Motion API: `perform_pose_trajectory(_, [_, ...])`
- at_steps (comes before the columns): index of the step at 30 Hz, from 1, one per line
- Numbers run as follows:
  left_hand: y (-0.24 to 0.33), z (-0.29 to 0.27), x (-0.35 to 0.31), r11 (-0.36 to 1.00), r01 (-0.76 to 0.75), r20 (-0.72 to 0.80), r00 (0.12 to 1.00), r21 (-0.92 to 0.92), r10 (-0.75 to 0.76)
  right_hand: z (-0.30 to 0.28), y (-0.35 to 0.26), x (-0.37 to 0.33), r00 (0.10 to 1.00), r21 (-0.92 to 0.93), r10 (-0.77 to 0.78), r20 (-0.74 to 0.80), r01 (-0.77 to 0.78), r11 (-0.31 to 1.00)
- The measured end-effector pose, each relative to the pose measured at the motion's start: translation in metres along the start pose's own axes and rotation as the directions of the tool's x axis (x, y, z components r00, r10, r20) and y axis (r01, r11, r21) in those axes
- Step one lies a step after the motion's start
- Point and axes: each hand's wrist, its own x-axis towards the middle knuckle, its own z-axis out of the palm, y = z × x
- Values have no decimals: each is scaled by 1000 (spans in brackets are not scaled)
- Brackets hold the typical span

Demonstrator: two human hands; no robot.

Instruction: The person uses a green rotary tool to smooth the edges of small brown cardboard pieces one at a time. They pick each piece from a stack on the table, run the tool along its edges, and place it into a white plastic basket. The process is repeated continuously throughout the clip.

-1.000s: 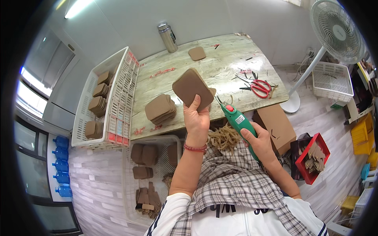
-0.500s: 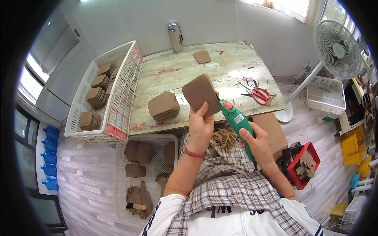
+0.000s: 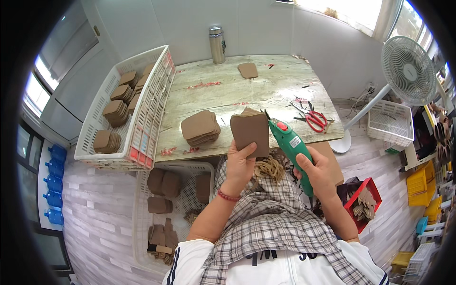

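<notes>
My left hand (image 3: 241,164) grips a brown rounded rectangular pad (image 3: 250,134) by its lower edge, thumb on its face. More of the same brown material shows behind its top edge. In my right hand (image 3: 314,172) is a green handheld power cutter (image 3: 290,141) with a red button, its dark tip pointing up just beside the pad's right edge. Tip and pad look slightly apart. A stack of brown pads (image 3: 201,128) sits on the table left of my left hand. Thin tan strips (image 3: 270,170) lie in a heap on my checked apron (image 3: 266,218).
Red-handled scissors (image 3: 316,121) and dark scraps lie at the table's right (image 3: 228,85). One pad (image 3: 247,71) and a steel flask (image 3: 217,45) stand farther back. White crates (image 3: 137,128) hold pads at the left and below. A red box (image 3: 365,202) and a fan (image 3: 408,71) are at right.
The pad in my left hand has turned more upright and shifted slightly right and down. The cutter has moved a little right with my right hand. The head view has shifted slightly.
</notes>
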Motion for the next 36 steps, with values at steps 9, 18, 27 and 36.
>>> perform_pose_trajectory(9, [57, -23, 3, 948, 33, 172, 981, 315, -91, -21, -5, -12, 987, -118, 129, 98, -117, 986])
perform_pose_trajectory(18, [74, -33, -2, 835, 167, 74, 968, 525, -241, -25, 4, -18, 982, -285, 149, 119, -110, 952])
perform_pose_trajectory(27, [56, -38, -17, 770, 300, -6, 933, 563, -360, -14, 17, -15, 987, -302, 135, 83, -104, 948])
perform_pose_trajectory(36, [81, -29, -14, 564, 208, -15, 945, 799, -327, -20, 13, -8, 944, -194, 285, 166, -253, 948])
